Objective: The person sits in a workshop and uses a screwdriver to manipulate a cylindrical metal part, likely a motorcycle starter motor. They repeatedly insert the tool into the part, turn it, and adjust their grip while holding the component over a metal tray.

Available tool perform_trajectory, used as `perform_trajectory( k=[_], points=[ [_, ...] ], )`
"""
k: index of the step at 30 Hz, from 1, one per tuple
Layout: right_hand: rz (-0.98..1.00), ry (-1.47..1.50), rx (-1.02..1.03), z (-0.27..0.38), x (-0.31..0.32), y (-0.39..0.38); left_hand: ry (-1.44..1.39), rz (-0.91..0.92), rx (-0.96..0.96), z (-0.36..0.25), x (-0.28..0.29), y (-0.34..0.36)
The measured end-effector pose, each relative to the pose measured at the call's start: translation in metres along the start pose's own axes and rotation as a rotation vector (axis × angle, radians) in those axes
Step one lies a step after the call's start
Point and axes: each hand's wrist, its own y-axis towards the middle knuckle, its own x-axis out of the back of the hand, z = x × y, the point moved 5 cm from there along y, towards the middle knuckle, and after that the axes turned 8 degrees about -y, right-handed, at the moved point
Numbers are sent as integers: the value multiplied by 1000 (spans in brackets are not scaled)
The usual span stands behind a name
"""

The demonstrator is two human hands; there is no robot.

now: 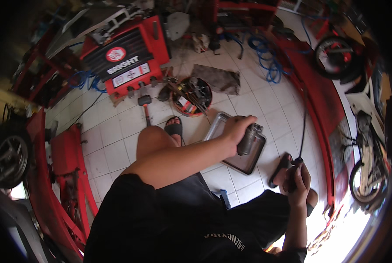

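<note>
The person's left hand (237, 130) grips a roughly cylindrical grey metal part (249, 142) over a shallow rectangular metal tray (253, 160) with rounded corners and a brownish bottom. To the right, the right hand (299, 186) is wrapped round a dark tool (296, 161). Farther off, a round, red-rimmed basin (190, 115) holds jumbled tools (196, 97) near a wrinkled dark cloth (218, 79).

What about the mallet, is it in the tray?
No, the mallet is on the floor, left of the tray.

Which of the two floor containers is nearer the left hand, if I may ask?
The rectangular metal tray, beneath the left hand; the round basin of tools sits farther forward.
</note>
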Motion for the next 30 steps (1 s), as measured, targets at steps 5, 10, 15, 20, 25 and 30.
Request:
perform_trajectory(
  k=[5,10,15,20,25,30],
  points=[
    [184,-89,-425,-64,-42,85,4,-88,-111,-17,21,-5],
    [-11,39,-492,-120,-34,102,153,-253,-250,-12,13,14],
    [-105,18,-382,-141,-22,142,297,-319,-321,-21,14,19],
    [99,225,-107,-2,-171,131,192,-400,-535,-54,42,30],
    [378,444,-156,93,-321,94,34,-197,-246,-69,29,-15],
    [680,368,128,123,-390,41,111,-194,-300,-66,33,-10]
  ],
)
